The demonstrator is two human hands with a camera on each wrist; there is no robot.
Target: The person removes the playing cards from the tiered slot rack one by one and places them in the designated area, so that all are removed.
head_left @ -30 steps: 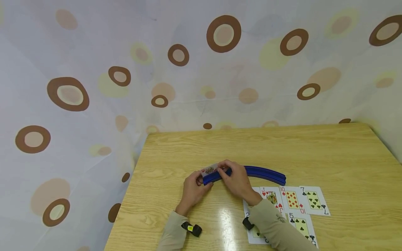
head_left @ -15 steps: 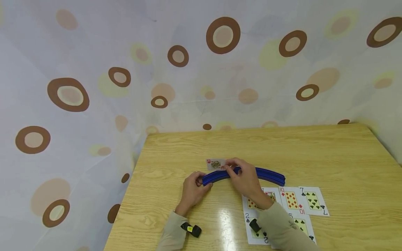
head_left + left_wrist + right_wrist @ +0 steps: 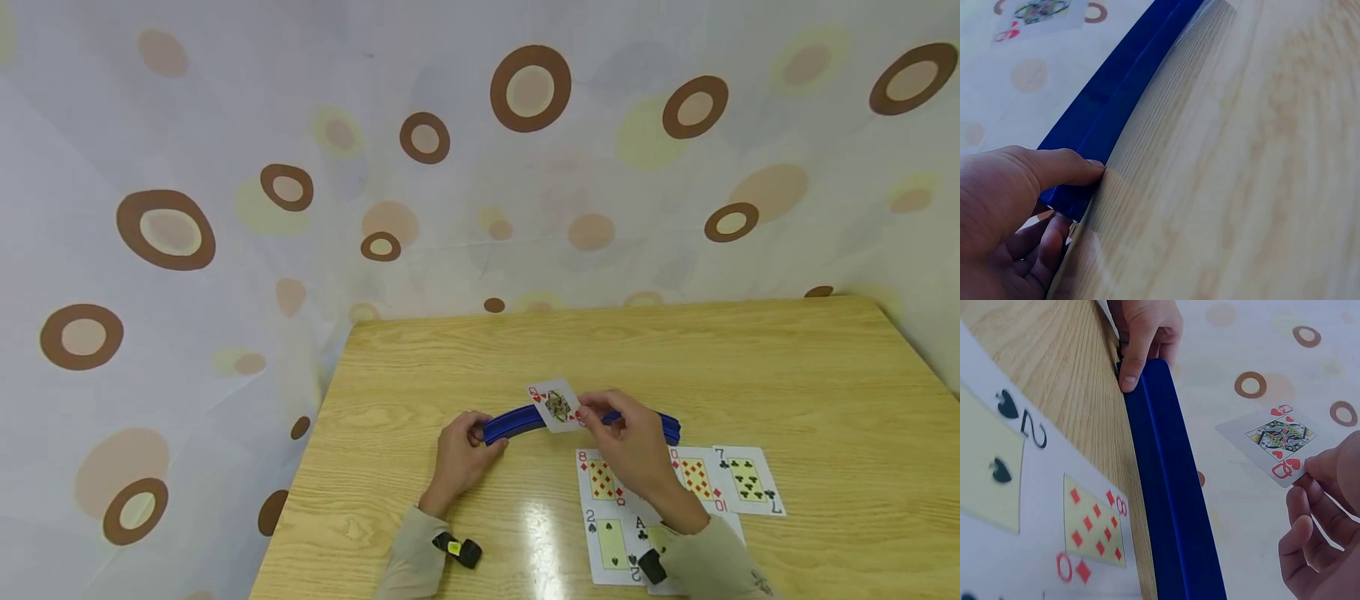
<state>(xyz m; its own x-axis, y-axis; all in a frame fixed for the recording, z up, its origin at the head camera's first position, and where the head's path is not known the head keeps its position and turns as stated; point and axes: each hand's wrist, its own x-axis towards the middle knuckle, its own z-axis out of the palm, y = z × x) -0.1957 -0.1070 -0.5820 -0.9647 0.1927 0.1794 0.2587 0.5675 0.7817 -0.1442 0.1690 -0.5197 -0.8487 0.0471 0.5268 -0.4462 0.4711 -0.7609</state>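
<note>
A curved blue card holder point(image 3: 512, 424) stands on the table. My left hand point(image 3: 463, 454) grips its left end; in the left wrist view the thumb point(image 3: 1069, 167) lies along the near face, with fingers curled under the end. Between thumb and fingers, my right hand point(image 3: 633, 442) pinches one corner of a queen of hearts playing card point(image 3: 557, 406). That card is raised, tilted and face toward me, in front of the holder's middle in the head view. The right wrist view shows the queen card point(image 3: 1282, 440) apart from the holder point(image 3: 1172, 481).
Face-up cards lie in two rows at the right front: an eight of diamonds point(image 3: 602, 481), a ten of diamonds point(image 3: 696, 479), a seven of clubs point(image 3: 748, 482), a two of spades point(image 3: 613, 546) and others partly under my right arm. A patterned curtain point(image 3: 480, 192) hangs behind the wooden table point(image 3: 420, 358).
My right hand has drawn the queen of hearts up out of the holder's left part and carried it right, turning it. My left hand keeps its grip on the holder's end.
</note>
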